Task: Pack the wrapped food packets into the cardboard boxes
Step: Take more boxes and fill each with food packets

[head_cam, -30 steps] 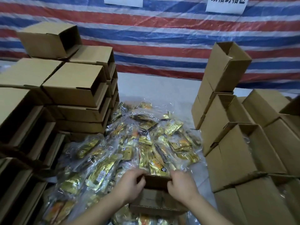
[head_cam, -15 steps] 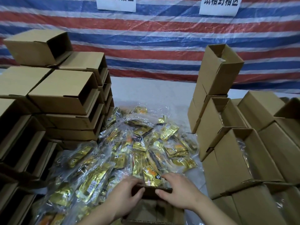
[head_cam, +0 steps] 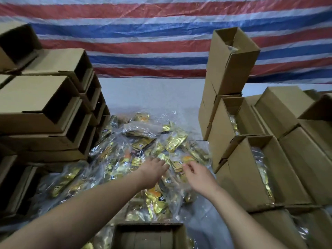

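A heap of gold and orange food packets (head_cam: 143, 146) in clear plastic covers the middle of the table. An open, empty cardboard box (head_cam: 149, 236) stands at the near edge, below my arms. My left hand (head_cam: 152, 170) reaches over the heap with fingers spread, touching the packets. My right hand (head_cam: 197, 175) hovers beside it, fingers loosely curled over a packet (head_cam: 179, 165); I cannot tell whether it grips anything.
Empty boxes lie stacked on their sides at the left (head_cam: 45, 108). Upright boxes stand stacked at the right (head_cam: 248, 168), some with packets inside. A grey table (head_cam: 152, 94) and a red, white and blue striped tarp (head_cam: 143, 42) lie behind.
Both hands have let go of the near box's far rim and reached forward onto the packet heap. The camera has tilted down and moved closer.
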